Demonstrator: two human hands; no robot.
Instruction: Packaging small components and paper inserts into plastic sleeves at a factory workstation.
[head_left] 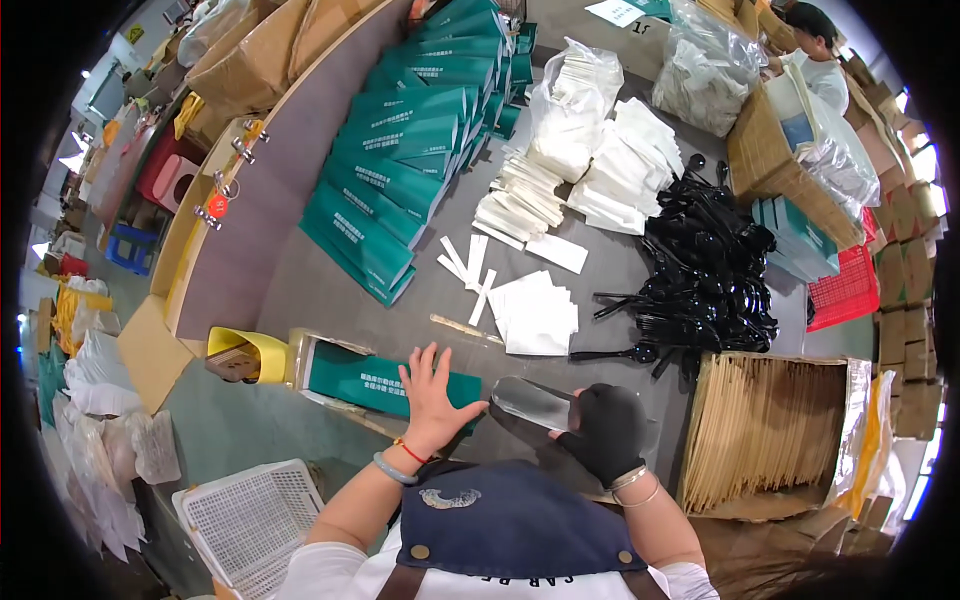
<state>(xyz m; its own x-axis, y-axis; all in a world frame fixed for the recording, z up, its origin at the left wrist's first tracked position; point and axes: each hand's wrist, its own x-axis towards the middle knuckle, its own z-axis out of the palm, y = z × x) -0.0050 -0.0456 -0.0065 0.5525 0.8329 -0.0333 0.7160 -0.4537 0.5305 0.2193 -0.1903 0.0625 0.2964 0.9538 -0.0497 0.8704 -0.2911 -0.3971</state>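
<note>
My bare left hand [432,398] lies with fingers spread on a dark green printed packet [345,376]. That packet rests in a long, narrow cardboard box [303,362] at the near edge of the table. In a black glove with bare fingertips, my right hand [606,430] grips the right end of a clear, elongated plastic piece [530,404], whose exact kind I cannot make out. Its left end comes close to my left thumb. Just beyond lie white paper squares [535,315] and several white paper strips [467,268].
Green packets [370,190] are stacked at the far left, beside a tall board [260,180]. White paper packets [625,165] and a heap of black plastic spoons [705,265] fill the right. A box of wooden chopsticks [765,435] stands near right. A co-worker [815,60] is at far right.
</note>
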